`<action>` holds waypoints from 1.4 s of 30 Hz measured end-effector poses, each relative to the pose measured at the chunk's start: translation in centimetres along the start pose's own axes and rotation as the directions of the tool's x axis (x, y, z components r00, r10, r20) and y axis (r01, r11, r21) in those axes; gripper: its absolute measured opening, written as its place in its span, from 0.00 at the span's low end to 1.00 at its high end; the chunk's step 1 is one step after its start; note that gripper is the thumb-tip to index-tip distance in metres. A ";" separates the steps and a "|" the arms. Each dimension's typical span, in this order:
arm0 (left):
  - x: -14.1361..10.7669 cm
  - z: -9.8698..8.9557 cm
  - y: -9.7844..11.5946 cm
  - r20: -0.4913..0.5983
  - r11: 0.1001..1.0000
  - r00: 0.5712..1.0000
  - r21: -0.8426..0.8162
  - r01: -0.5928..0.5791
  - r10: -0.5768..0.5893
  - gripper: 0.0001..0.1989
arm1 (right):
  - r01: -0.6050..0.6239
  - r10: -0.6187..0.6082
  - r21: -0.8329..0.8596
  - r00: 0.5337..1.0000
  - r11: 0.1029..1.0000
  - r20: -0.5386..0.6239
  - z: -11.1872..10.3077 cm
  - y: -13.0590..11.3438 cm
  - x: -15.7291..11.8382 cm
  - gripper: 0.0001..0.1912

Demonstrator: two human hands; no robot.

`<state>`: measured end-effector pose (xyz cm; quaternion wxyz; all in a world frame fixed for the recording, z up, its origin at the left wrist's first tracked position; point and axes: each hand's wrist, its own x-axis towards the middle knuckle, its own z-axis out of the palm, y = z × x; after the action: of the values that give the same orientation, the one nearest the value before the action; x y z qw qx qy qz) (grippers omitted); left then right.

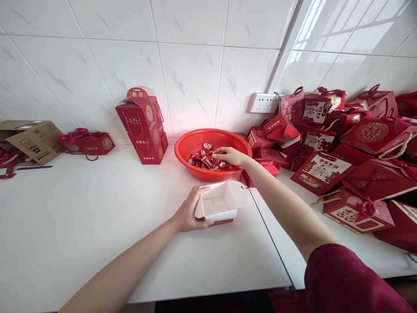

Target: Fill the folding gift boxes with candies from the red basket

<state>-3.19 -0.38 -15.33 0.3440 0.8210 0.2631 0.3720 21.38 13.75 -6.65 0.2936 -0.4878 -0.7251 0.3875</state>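
An open red box with a white inside [217, 203] stands on the white table, and nothing lies in it. My left hand [192, 211] grips its left side, thumb and fingers round the wall. Behind the box is a red plastic basket [211, 174] holding several small red-wrapped candies [206, 161]. Over the candies, at the basket's right side, reaches my right hand [230, 156]. Its fingers are bent down at the candies; whether they pinch one is too small to tell.
Stacked red boxes [145, 134] stand left of the basket. Farther left are a red gift box [86, 143] and a brown carton [34, 141]. Many red gift boxes [374, 134] pile up at the right. A power strip [264, 103] is at the tiled wall. A seam crosses the white table [156, 261].
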 end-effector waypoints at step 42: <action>-0.3 -0.4 1.2 0.100 0.863 0.948 0.392 -0.318 0.303 0.62 | 0.567 -0.589 -0.388 0.805 0.727 0.074 6.2 3.6 -17.5 0.46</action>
<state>-3.49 -1.17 -14.33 0.1077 0.9119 0.1925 0.3460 24.33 -3.50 -13.83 0.3154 -0.2964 -0.8947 0.1107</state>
